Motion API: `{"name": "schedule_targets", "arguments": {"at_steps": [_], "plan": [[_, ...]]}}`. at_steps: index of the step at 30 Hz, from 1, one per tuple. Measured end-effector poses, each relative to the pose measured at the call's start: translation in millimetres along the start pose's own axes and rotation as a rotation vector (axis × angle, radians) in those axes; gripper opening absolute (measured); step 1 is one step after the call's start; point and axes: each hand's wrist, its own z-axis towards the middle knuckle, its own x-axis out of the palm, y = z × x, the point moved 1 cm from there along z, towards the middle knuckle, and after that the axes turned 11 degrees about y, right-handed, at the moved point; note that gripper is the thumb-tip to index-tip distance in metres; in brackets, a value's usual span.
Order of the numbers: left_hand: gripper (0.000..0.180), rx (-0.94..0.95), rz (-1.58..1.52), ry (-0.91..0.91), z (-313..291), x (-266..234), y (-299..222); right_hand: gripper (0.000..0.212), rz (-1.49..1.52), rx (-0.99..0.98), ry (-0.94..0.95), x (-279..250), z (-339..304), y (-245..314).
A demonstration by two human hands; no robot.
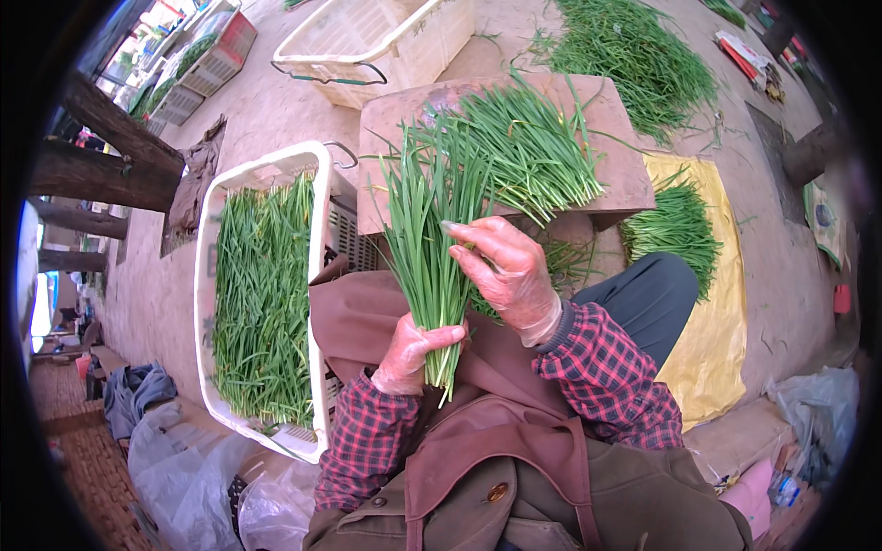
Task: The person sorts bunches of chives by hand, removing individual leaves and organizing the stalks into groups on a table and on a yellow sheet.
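A bunch of garlic chives [432,220] stands tilted over my lap, its pale stem ends pointing down toward me. My left hand [413,354], in a thin clear glove, is closed around the lower stems. My right hand [510,271], gloved the same way, has its fingers stretched toward the middle of the bunch, at the leaves' right side; nothing shows in its grasp. Behind the bunch, a pile of chives [533,147] lies on a low board [620,165], with pale ends toward me. Loose stalks show below the board, partly hidden by my right hand.
At my left stands a white crate [323,230] filled with chives. Another pale crate [367,41] sits beyond the board. A large heap of chives [634,64] covers the floor at far right. More chives [675,230] lie on a yellow sheet [721,340]. Wooden posts [119,174] rise at left.
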Motion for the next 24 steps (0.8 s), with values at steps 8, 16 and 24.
{"name": "schedule_targets", "arguments": {"at_steps": [8,16,24], "plan": [[0.032,-0.027,0.075,-0.021,0.0,-1.5,3.9,0.017,-0.135,0.014,-0.002,19.8,4.9,-17.0],[0.031,0.011,0.094,-0.067,-5.4,0.6,1.8,0.008,-0.049,0.030,-0.139,7.9,-3.2,-20.9],[0.047,-0.034,-0.008,0.047,-13.4,-4.9,-0.9,0.006,0.303,0.118,-0.244,-7.1,-2.8,-25.5]]}}
